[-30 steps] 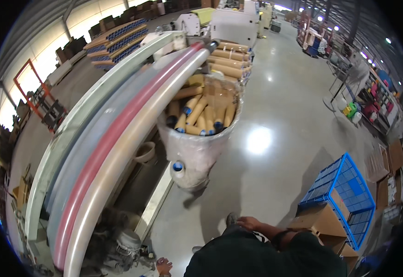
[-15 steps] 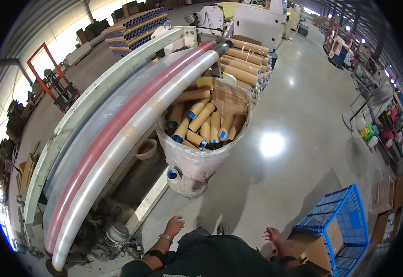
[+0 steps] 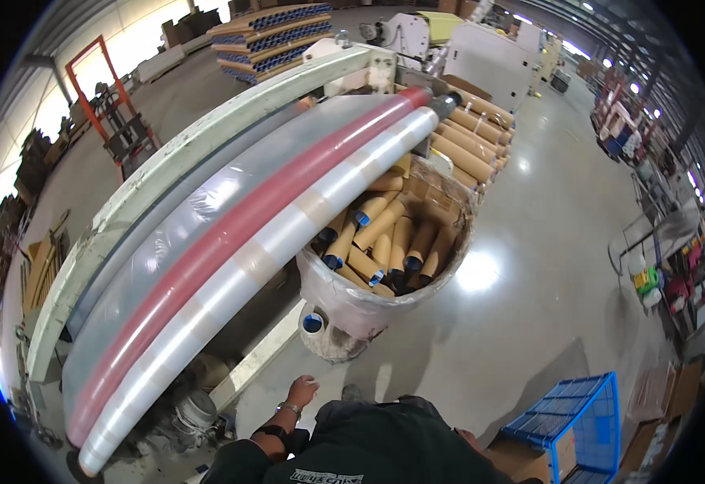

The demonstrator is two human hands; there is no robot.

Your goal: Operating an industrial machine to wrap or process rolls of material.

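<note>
My left hand [image 3: 303, 391] hangs in the air beside the machine, with nothing in it and its fingers loosely apart. A metal-banded watch [image 3: 291, 407] is on that wrist. Of my right arm only a small patch of skin [image 3: 467, 440] shows beside my dark shirt; its fingers are hidden. Ahead of my left hand, a long clear-film roll [image 3: 247, 262] and a red roller [image 3: 231, 242] slant across the machine. Beyond stands a large plastic-wrapped bin [image 3: 344, 294] of brown cardboard tubes [image 3: 380, 222]. Neither hand touches any of these.
A white-wrapped tube core [image 3: 312, 323] stands at the bin's foot. A blue plastic crate [image 3: 610, 419] with cardboard boxes [image 3: 522, 460] is at my right. Long tubes [image 3: 469, 149] are stacked behind the bin. An orange-framed lift truck [image 3: 118, 121] stands far left.
My view has shifted toward the machine, which now fills more of the picture. My right hand, visible before with fingers apart, has dropped back beside my body. My left hand remains empty.
</note>
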